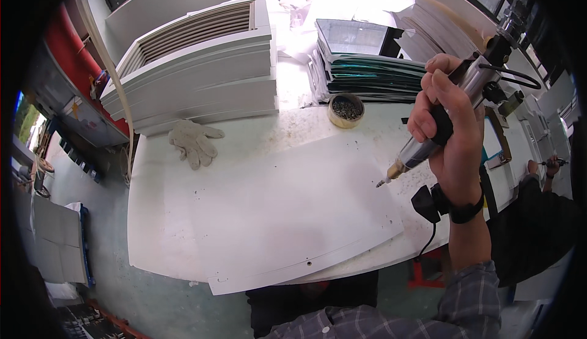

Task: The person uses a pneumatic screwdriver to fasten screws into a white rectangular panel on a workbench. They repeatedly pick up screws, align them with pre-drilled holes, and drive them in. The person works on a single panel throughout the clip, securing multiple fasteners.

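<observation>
My right hand [455,122] is wrapped round a silver power screwdriver [419,151], held at a tilt. The driver's bit points down and left, above the right part of a flat white panel [287,210]. I cannot tell whether the tip touches anything. The panel lies on the white worktable [162,217] and its near corner juts past the table's front edge. Small holes and dark specks show on the panel. Beyond it stands a round tub of small dark screws [346,111]. My left hand is out of view.
Stacked white louvred panels [202,76] stand at the back left, with a pale work glove [194,143] before them. Glass sheets [373,73] are piled behind the tub. A small black device [431,203] with a cable is on my wrist. A co-worker [541,210] is at the right.
</observation>
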A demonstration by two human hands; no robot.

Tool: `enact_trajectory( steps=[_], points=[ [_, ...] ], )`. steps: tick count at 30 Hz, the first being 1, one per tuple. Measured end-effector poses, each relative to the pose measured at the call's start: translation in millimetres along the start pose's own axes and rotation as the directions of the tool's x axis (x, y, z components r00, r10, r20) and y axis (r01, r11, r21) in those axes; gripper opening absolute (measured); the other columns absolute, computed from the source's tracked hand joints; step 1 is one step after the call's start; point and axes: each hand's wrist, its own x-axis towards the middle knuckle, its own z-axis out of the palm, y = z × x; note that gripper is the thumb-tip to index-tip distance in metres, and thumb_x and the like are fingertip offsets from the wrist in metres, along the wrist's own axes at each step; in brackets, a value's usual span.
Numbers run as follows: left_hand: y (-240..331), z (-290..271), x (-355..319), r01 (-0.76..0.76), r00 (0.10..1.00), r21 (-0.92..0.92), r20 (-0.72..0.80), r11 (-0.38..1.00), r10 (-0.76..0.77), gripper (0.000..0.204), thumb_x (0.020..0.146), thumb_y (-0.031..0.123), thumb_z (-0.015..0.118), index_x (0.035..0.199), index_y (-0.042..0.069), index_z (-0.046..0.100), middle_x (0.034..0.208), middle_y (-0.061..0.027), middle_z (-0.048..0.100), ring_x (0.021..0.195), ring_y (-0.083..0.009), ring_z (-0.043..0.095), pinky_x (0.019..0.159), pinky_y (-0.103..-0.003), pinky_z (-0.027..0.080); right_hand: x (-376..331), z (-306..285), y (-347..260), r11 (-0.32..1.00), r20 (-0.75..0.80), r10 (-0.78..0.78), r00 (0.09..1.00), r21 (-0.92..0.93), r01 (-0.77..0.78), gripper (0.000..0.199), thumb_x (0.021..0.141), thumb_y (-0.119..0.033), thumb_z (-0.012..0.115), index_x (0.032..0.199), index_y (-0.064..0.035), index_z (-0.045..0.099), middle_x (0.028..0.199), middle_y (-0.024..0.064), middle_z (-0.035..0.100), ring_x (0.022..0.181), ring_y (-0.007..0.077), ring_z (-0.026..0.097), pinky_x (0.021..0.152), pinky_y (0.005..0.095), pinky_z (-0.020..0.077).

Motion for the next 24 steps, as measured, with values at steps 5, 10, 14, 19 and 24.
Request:
enact_trajectory(
  steps=[5, 10, 14, 19, 24],
  points=[
    [-2.6, -39.6, 11.6, -0.049, 0.996, 0.082, 0.078, 0.995, 0.043, 0.049, 0.103, 0.031, 0.054, 0.144, 0.005, 0.052, 0.142, -0.0137, 0.058, 0.123, -0.0272, 0.060, 0.105, -0.038, 0.045, -28.2, -8.9, -14.5, 0.994, -0.014, -0.098, 0.995, 0.042, 0.099, 0.034, 0.096, -0.024, 0.065, 0.116, 0.0015, 0.059, 0.073, -0.0008, 0.051, 0.053, 0.0064, 0.050, 0.052, 0.0248, 0.0425],
    [53.9, -91.0, -4.9, -0.450, 0.780, 0.784, 0.112, 0.427, 0.615, 0.037, 0.099, 0.035, 0.057, 0.119, 0.006, 0.070, 0.107, -0.0163, 0.075, 0.099, -0.0344, 0.071, 0.086, -0.040, 0.055, -73.0, -19.8, -25.2, 0.991, -0.118, -0.094, 0.989, 0.086, 0.105, 0.032, 0.095, -0.023, 0.067, 0.117, -0.0004, 0.061, 0.074, -0.0013, 0.051, 0.054, 0.0063, 0.051, 0.053, 0.0252, 0.0431],
    [162.3, -53.1, -175.0, -0.653, 0.650, 0.754, 0.514, 0.066, 0.560, 0.025, 0.096, 0.027, 0.064, 0.104, 0.005, 0.074, 0.086, -0.0136, 0.075, 0.075, -0.0379, 0.072, 0.071, -0.046, 0.057, -90.0, -26.5, -26.7, 0.990, -0.164, -0.128, 0.978, 0.034, 0.135, 0.026, 0.096, -0.021, 0.068, 0.112, -0.0012, 0.064, 0.070, -0.0017, 0.053, 0.054, 0.0062, 0.053, 0.052, 0.0252, 0.0432],
    [229.2, 28.7, -277.4, -0.488, -0.021, 0.713, 0.568, -0.504, 0.823, 0.057, 0.087, 0.022, 0.076, 0.140, 0.010, 0.056, 0.145, -0.0190, 0.054, 0.131, -0.0402, 0.052, 0.108, -0.049, 0.042, -104.7, -34.8, -35.1, 0.985, -0.160, -0.175, 0.971, -0.039, 0.171, 0.025, 0.096, -0.020, 0.069, 0.110, 0.0000, 0.063, 0.065, -0.0019, 0.054, 0.051, 0.0064, 0.052, 0.049, 0.0246, 0.0419],
    [272.0, 38.9, -234.8, -0.313, 0.031, 0.736, 0.639, -0.600, 0.768, 0.071, 0.089, 0.024, 0.073, 0.153, 0.012, 0.044, 0.158, -0.0203, 0.039, 0.147, -0.0428, 0.034, 0.123, -0.054, 0.025, -113.0, -43.9, -45.2, 0.989, -0.153, -0.144, 0.978, -0.068, 0.135, 0.024, 0.096, -0.018, 0.068, 0.111, 0.0002, 0.062, 0.068, -0.0013, 0.054, 0.052, 0.0060, 0.052, 0.049, 0.0247, 0.0421]
  ],
)
